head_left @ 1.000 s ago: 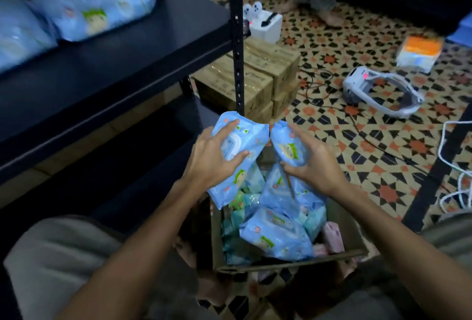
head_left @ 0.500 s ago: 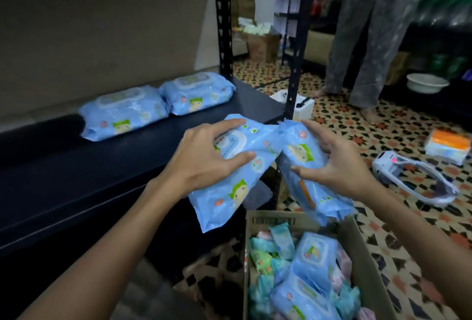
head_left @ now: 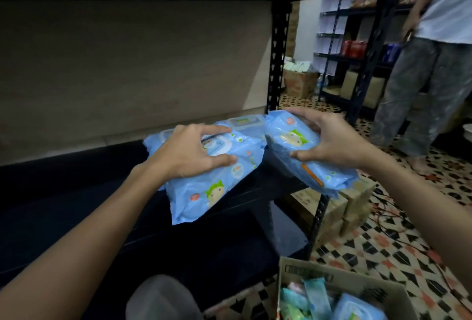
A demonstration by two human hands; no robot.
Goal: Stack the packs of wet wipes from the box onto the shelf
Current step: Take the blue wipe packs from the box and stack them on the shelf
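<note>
My left hand (head_left: 189,151) grips a blue pack of wet wipes (head_left: 212,189) from above, held over the dark shelf (head_left: 76,192). My right hand (head_left: 329,141) grips a second blue pack (head_left: 293,138) by its end, tilted down to the right near the shelf's right post. Behind my hands, two more blue packs lie on the shelf (head_left: 242,121), partly hidden. The cardboard box (head_left: 306,273) with several packs inside sits on the floor at the bottom right.
A black perforated shelf post (head_left: 277,64) rises behind the packs, with an upper shelf board overhead. A person stands at the far right (head_left: 421,77) on the patterned tile floor. Brown cartons (head_left: 342,207) sit beside the shelf, and other shelving stands behind.
Both hands have lifted their packs up from the box and carried them forward over the shelf. The view has tilted up, so the box now shows only at the bottom edge.
</note>
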